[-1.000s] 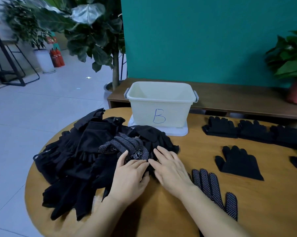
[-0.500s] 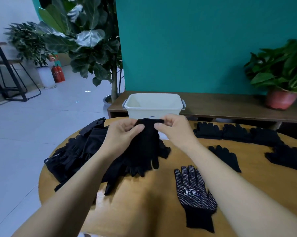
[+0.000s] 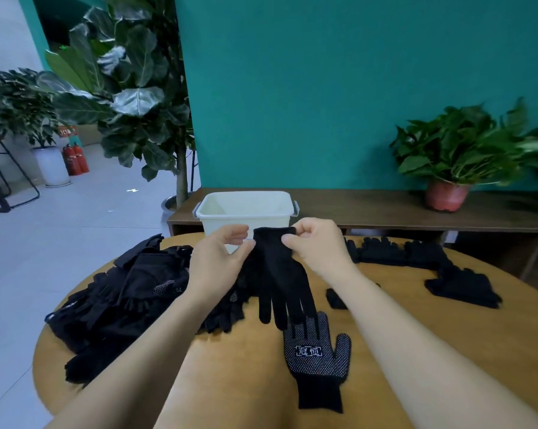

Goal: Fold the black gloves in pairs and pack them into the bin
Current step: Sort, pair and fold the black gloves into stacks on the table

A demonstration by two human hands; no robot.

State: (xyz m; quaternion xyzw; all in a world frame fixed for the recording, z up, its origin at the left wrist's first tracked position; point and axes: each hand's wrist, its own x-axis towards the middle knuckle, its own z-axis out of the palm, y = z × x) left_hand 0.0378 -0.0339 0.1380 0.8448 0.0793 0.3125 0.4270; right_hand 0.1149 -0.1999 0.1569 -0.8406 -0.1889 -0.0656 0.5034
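Right, a plain black glove (image 3: 277, 274) is up in the air over the middle of the table (image 3: 246, 391), cuff at the top, fingers dangling straight down. The left hand (image 3: 218, 261) pinches the cuff's left edge between thumb and fingertips, and the right hand (image 3: 317, 249) pinches the opposite corner, so the cuff is stretched flat between them.

Look how it hangs: limp, no shape of its own, clearly thin knit and very light. I'd judge it will drape and fold wherever it is bent, with nothing to break, but it will also flop and slide off its partner if let go carelessly. The ribbed cuff looks like the best place to hold, being the firmest edge, and a second pinch near the fingertips would control the fold.

Directly below the hanging fingers, at six o'clock, a dotted glove (image 3: 317, 357) lies flat, palm up, its grip dots and white label showing; those dots should make it grippier.

At nine o'clock a tangled pile (image 3: 122, 298) of black gloves awaits sorting. From one to three o'clock, laid-out gloves (image 3: 394, 252) sit spread on the wood.

At twelve o'clock stands the white bin (image 3: 246, 209), and no glove shows inside from this angle, so packing looks barely begun.
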